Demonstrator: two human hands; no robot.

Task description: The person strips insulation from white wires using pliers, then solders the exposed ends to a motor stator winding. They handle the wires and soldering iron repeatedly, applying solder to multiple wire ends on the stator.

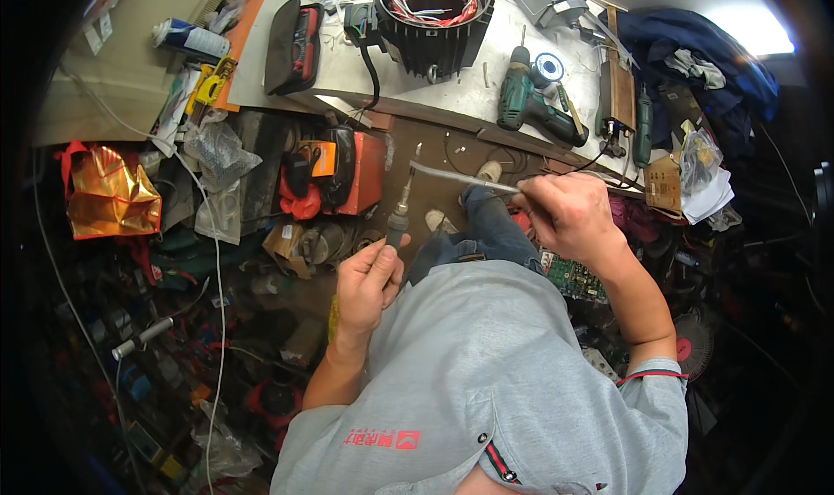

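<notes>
And right up close, filling the view at 6 o'clock, here's the person's grey short-sleeved shirt [504, 347], with a small red print on the chest. Read the middle of the view as the middle of the dial, and look just around it: that's where the work is! The left hand [369, 288], at 7 to 8 o'clock, has its fingers closed round the grey handle of a slim, metal-shafted pencil-shaped tool [398, 225], tip up toward 12. Over at 3 o'clock, the right hand [569, 219] pinches a thin silver metal tool [469, 179] between thumb and fingers, its bent end pointing toward 10. The two tools meet in the view near 12 o'clock; whether they touch, I cannot tell.

Beyond them, up at 12, stands a black finned motor housing [433, 39] packed with red and white wires, on a pale workbench [473, 85]. At 1 o'clock lies a green-and-black cordless drill [530, 104], a white-and-blue spool [547, 69] just beside it. Swing to 11: a black zip case [285, 47] lies open. A red box-shaped unit [358, 178] sits at 10 to 11, a shiny gold bag [113, 195] at 9, and a green circuit board [573, 279] near 4.
</notes>
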